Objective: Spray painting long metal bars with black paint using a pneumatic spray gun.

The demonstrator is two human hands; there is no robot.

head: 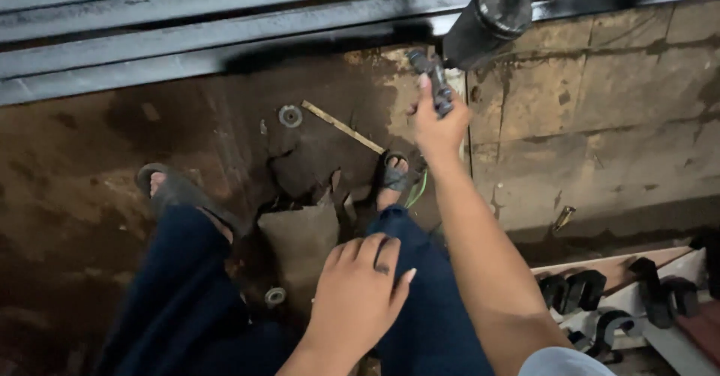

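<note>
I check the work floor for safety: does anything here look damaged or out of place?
Yes. The cardboard sheet between the feet is torn and ragged along its top edge, and dark overspray stains the floor below the black-painted bars.

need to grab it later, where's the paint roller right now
In the head view the paint roller is at top right, held up by the right hand against the black painted steel bars, above the person's right foot.

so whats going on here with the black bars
A person squats on a stained floor in sandals. The right hand grips a spray gun with a black cup, aimed at long bars that are glossy black. The left hand rests on the knee. Black brackets lie lower right.
</note>
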